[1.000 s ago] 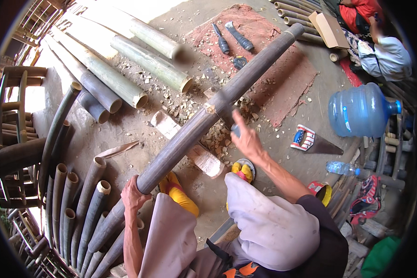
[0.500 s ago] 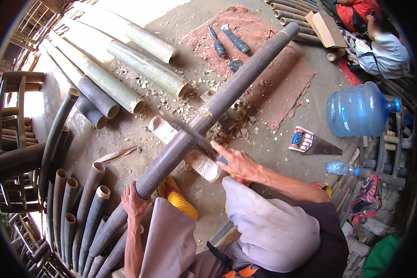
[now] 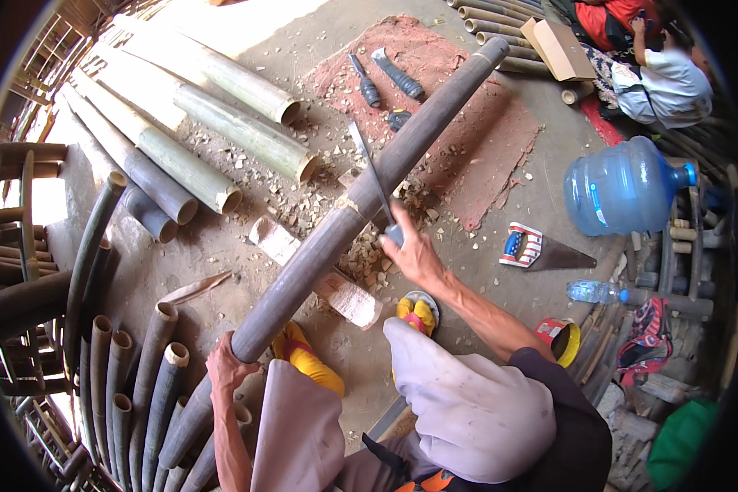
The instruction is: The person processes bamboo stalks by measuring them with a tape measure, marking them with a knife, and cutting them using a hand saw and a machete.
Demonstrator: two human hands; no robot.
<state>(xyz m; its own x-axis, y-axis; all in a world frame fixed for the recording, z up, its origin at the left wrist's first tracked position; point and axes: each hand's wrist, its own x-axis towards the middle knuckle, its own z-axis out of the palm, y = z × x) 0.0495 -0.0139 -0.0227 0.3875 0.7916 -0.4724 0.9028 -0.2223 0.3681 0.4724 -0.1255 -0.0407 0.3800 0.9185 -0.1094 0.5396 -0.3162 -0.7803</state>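
A thick dark bamboo pole (image 3: 303, 275) slants from the lower left up to the far right, over a pale notched wooden block (image 3: 353, 302) on the floor. Its near end is gripped by my left hand (image 3: 231, 361), fingers closed round it. My right hand (image 3: 420, 256) is closed on the grey handle of a long-bladed knife (image 3: 369, 168). The blade crosses the pole just beyond a pale cut ring (image 3: 351, 205) at a node. Part of the handle hides inside my fingers. My feet in yellow socks (image 3: 313, 365) are below the pole.
Wood chips (image 3: 377, 254) litter the floor. A red cloth (image 3: 500, 156) carries two dark-handled tools (image 3: 398, 75). Cut bamboo poles (image 3: 246, 135) lie far left; more bamboo (image 3: 148, 369) stands near left. A handsaw (image 3: 541, 250), blue water jug (image 3: 615, 193) and small bottle (image 3: 594, 292) lie right. People sit far right.
My right hand and the knife have moved away from me along the pole, and the blade now points more steeply forward. The left hand keeps its grip. The view has shifted slightly.
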